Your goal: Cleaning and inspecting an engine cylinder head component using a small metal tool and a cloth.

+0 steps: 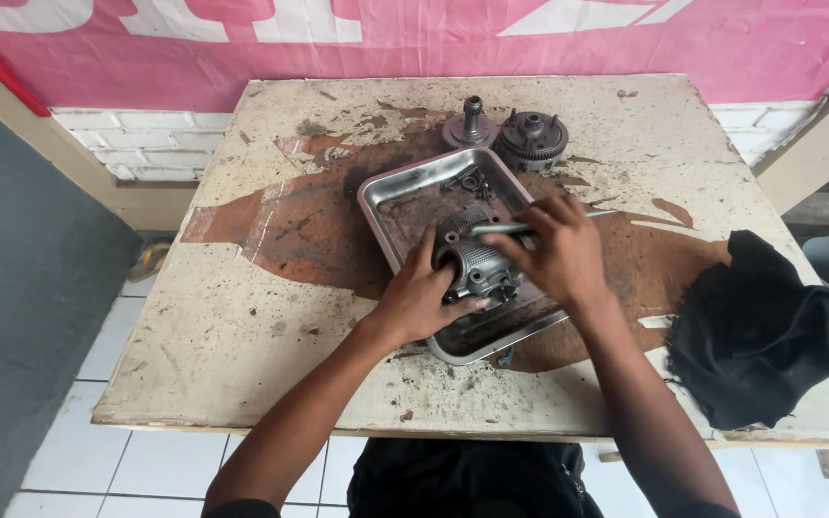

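Note:
A grey ribbed metal engine part (472,259) sits in a shallow steel tray (397,192) on a worn table. My left hand (421,297) grips the part from the left and below. My right hand (554,251) holds a thin metal rod-like tool (501,228) laid across the top of the part, its far end sticking out to the right. Small dark metal pieces (474,180) lie in the tray's far corner.
Behind the tray stand a flanged shaft piece (470,123) and a round toothed gear assembly (531,139). A black cloth (755,331) lies at the table's right edge. The table (242,326) is stained and peeling; a pink banner hangs on the wall behind.

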